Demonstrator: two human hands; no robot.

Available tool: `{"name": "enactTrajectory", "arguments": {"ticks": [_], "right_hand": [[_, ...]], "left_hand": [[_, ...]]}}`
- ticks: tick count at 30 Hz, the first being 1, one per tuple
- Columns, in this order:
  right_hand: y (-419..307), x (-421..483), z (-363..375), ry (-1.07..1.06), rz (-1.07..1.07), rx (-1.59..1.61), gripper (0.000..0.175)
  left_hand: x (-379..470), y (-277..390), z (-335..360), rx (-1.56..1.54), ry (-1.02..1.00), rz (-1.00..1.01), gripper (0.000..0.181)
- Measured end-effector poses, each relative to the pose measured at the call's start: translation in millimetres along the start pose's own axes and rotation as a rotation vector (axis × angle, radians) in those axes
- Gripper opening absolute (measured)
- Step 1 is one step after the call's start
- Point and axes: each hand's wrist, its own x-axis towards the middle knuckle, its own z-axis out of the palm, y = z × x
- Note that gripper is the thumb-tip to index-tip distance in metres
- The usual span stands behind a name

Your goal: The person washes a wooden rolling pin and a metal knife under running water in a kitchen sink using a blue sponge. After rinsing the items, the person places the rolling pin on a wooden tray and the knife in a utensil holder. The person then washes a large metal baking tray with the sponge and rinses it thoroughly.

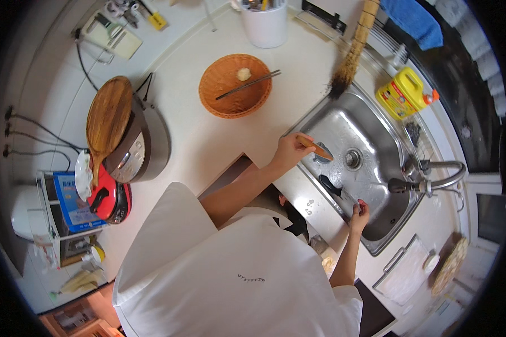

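My left hand (292,151) holds a long, tapered orange-brown thing (318,151), apparently a carrot, over the near left part of the steel sink (375,139). Partly behind it is a small grey object (324,147) that I cannot identify. Lower in the basin, my right hand (360,215) has its fingers bent at the blade end of a knife (330,185). The knife's black handle points away from that hand, towards the sink's left edge. Its blade is thin and bright against the wet steel. The drain (353,159) lies beyond both hands.
An orange woven basket (213,103) holds a pale lump and chopsticks. The faucet (436,185) reaches over the sink from the right. A bamboo brush (354,54) and yellow bottle (400,92) stand behind it. At left, a wooden board (109,109) leans on a cooker (152,143).
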Motion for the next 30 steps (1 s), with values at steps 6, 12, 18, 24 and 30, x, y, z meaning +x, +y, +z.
{"name": "enactTrajectory", "arguments": {"ticks": [6,12,18,24,30], "right_hand": [[-15,20,14,-0.074,-0.046,0.13,0.025],[-49,44,49,-0.198,-0.067,0.191,0.02],[-89,55,90,-0.313,-0.192,0.177,0.017],[-153,42,104,-0.338,-0.394,-0.149,0.016],[-285,-17,161,-0.554,-0.827,0.012,0.017]], "left_hand": [[-49,107,-87,0.292,0.093,0.507,0.028],[-123,122,-185,0.857,0.425,0.802,0.025],[-178,160,-314,1.664,0.671,0.617,0.026],[-199,175,-421,1.838,0.717,0.28,0.035],[-195,186,-438,1.91,0.453,0.215,0.04]]}}
